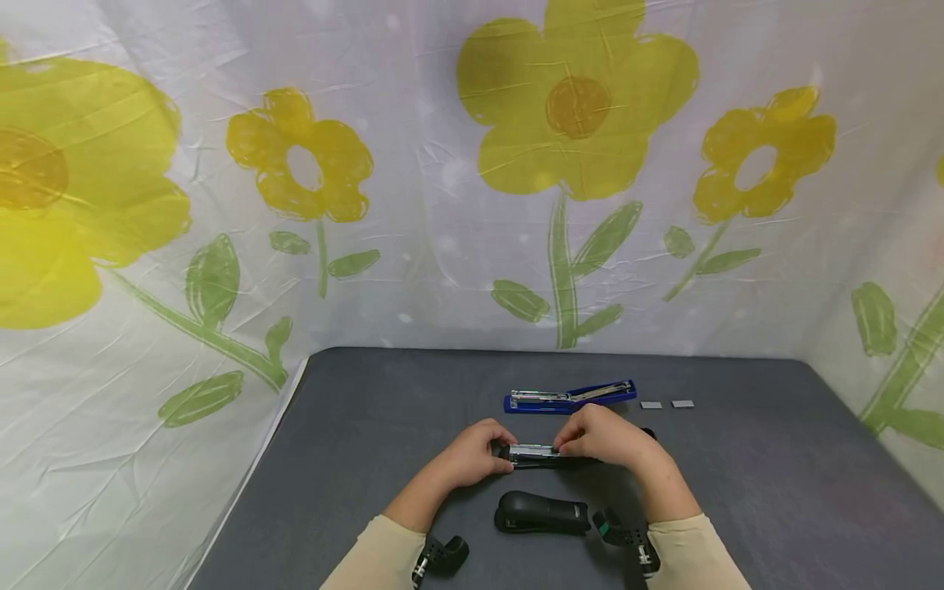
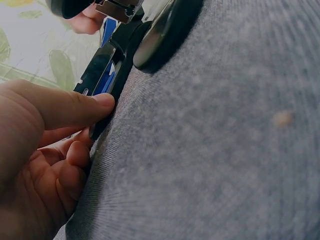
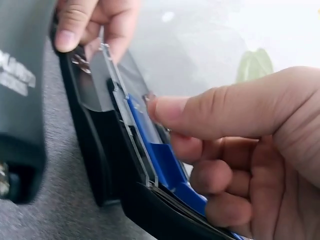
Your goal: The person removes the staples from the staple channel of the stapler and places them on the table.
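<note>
Nearest you, just below your wrists, a closed black stapler [image 1: 542, 513] lies untouched on the grey tabletop [image 1: 774, 475]. Between your hands sits an opened black stapler [image 1: 542, 456], its metal staple tray showing. Your left hand [image 1: 472, 453] pinches its near end, thumb [image 2: 75, 107] pressed along the edge. Your right hand [image 1: 605, 436] curls round the other end, thumb [image 3: 200, 112] on the tray's rim. Whether staples already sit in the tray, you cannot tell from here. Beyond your right hand, a blue stapler [image 1: 569, 397] lies opened flat, and further right of it two small staple strips [image 1: 667, 404] rest unused, so loading looks unfinished.
</note>
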`<state>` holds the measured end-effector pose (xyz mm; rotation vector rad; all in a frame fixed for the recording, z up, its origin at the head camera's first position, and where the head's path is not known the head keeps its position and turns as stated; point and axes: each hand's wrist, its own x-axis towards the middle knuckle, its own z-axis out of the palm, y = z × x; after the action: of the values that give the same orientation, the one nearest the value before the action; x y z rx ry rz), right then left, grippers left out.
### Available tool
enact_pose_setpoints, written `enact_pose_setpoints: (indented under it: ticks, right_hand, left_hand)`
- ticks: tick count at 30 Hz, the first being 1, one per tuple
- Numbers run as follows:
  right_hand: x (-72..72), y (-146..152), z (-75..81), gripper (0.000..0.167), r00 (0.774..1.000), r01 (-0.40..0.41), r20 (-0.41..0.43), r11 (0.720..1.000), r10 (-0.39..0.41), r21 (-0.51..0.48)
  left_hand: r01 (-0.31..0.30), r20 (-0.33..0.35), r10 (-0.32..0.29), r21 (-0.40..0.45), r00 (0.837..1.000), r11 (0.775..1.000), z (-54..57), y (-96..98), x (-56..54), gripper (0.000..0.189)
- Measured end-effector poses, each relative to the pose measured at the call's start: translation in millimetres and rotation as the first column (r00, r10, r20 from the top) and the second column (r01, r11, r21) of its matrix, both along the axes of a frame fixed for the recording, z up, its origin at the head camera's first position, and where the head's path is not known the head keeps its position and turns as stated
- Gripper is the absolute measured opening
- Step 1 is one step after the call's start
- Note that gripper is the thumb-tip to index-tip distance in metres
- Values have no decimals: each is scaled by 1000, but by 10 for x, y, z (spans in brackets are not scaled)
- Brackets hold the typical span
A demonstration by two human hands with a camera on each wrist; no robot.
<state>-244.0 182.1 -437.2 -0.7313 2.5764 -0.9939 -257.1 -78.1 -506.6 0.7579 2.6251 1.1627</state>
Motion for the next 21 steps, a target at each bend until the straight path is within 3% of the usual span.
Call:
enact_pose_setpoints:
  ticks: [4, 9, 14, 21]
  right_hand:
    - [-1, -67, -27, 8, 998, -9, -57, 997, 14, 82]
    - [42, -186, -43, 6, 996, 77, -52, 984, -70, 158]
    - [95, -264, -25, 4, 983, 185, -7, 970, -186, 155]
    - [112, -299, -27, 4, 968, 251, -8, 958, -252, 137]
  left_hand:
    - [-4, -1, 4, -5, 1000, 1000, -5, 5, 3, 28]
    - [-5, 7, 5, 2, 1000, 1000, -9, 16, -7, 27]
    - [3, 11, -3, 19, 1000, 1000, 1, 12, -22, 27]
    - [2, -6, -2, 14, 1000, 1000, -20, -3, -21, 28]
